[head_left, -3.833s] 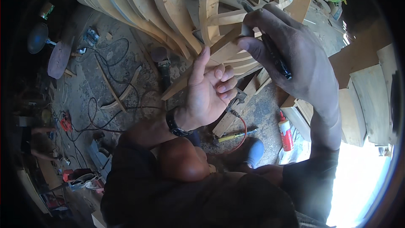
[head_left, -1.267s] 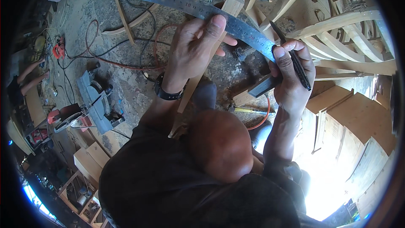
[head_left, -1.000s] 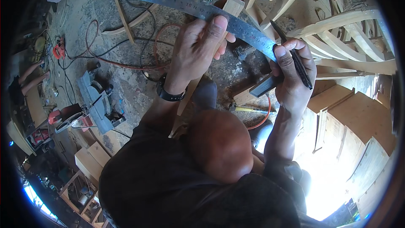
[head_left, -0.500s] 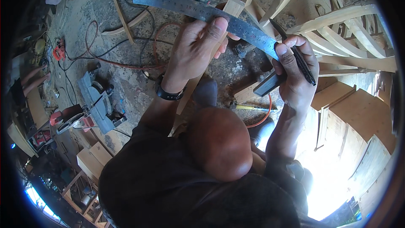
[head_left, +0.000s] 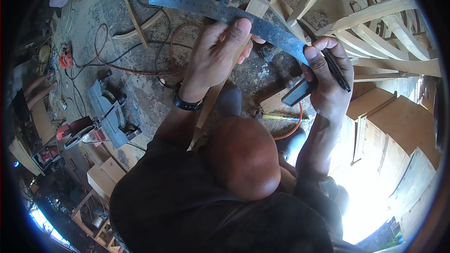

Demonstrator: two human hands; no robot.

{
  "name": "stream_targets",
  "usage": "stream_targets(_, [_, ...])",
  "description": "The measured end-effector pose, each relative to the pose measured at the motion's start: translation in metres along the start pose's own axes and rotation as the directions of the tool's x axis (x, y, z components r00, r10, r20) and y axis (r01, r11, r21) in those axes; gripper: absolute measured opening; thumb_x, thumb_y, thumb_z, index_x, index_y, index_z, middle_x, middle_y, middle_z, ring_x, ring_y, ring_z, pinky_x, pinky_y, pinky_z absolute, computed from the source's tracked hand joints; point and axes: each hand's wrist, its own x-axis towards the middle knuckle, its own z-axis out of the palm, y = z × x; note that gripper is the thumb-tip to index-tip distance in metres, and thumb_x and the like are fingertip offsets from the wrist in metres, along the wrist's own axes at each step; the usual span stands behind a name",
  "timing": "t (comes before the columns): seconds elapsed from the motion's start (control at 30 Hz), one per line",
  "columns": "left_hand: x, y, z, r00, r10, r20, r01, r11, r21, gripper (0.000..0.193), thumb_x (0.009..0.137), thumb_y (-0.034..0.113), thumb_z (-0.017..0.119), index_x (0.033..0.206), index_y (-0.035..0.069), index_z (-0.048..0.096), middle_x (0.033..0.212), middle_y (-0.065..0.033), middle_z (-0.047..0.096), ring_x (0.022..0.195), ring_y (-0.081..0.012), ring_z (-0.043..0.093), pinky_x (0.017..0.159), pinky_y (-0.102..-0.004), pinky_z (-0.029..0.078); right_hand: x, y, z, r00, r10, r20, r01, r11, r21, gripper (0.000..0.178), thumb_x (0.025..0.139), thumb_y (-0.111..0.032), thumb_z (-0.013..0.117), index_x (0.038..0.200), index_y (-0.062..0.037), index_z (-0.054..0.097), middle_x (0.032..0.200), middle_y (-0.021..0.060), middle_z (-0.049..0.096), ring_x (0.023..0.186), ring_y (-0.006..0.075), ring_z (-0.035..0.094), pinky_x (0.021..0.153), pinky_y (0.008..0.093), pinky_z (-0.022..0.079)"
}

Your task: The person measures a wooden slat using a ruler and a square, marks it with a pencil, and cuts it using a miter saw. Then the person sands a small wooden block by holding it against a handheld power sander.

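A metal try square lies across a long wooden bar [head_left: 257,7]; its steel blade [head_left: 187,3] carries ruled marks. My left hand [head_left: 216,52] is closed round the bar, its thumb pressing on the blade. At the blade's right end, my right hand [head_left: 330,77] grips the corner of the square, whose dark stock [head_left: 297,93] sticks out below the fingers. A black pen [head_left: 338,71] is also held in the right hand, slanting across the fingers. The bar runs down toward my lap, partly hidden by my left hand and wrist.
Pale curved wooden pieces [head_left: 375,21] are heaped at the far right. A mitre saw [head_left: 110,112] stands on the floor at left, near a red hose [head_left: 126,69] and cables. A yellow-handled tool [head_left: 276,116] lies by my feet. Wooden cabinets [head_left: 398,117] stand at right.
Hardly anything differs. The square and both hands have shifted very slightly, and the grips are the same.
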Motion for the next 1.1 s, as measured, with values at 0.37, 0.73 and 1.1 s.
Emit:
stream_targets(0.37, [-0.002,-0.005,-0.003,1.000,-0.015,0.002,0.015,0.998,0.053,0.053,0.107,0.048,0.053,0.101,-0.003,0.065,0.077,-0.0065,0.063,0.062,-0.0089,0.054,0.055,-0.0248,0.043,-0.001,0.005,-0.004,1.000,0.020,0.001,-0.020,1.000,0.021,0.015,0.095,-0.004,0.073,0.107,-0.0017,0.064,0.084,-0.0001,0.061,0.064,0.0059,0.052,0.056,0.0202,0.040])
stream_targets(0.73, [-0.001,-0.010,-0.005,0.998,-0.041,-0.040,0.041,0.999,0.005,0.046,0.107,0.046,0.056,0.104,0.001,0.061,0.085,-0.0113,0.068,0.063,-0.0101,0.057,0.054,-0.0252,0.045,0.000,0.006,-0.002,0.999,0.005,-0.033,-0.008,0.996,-0.087,0.019,0.094,-0.004,0.074,0.111,-0.0024,0.065,0.088,0.0011,0.066,0.070,0.0058,0.059,0.063,0.0200,0.045])
stream_targets(1.1, [0.002,-0.007,0.003,0.991,-0.041,-0.126,0.037,0.999,-0.037,0.042,0.107,0.042,0.057,0.093,0.003,0.064,0.069,-0.0039,0.060,0.057,-0.0052,0.050,0.051,-0.0229,0.039,0.003,0.001,-0.012,0.998,-0.058,0.021,0.061,0.974,-0.218,0.019,0.095,0.001,0.068,0.114,-0.0046,0.065,0.083,-0.0072,0.056,0.071,-0.0002,0.045,0.063,0.0167,0.032])
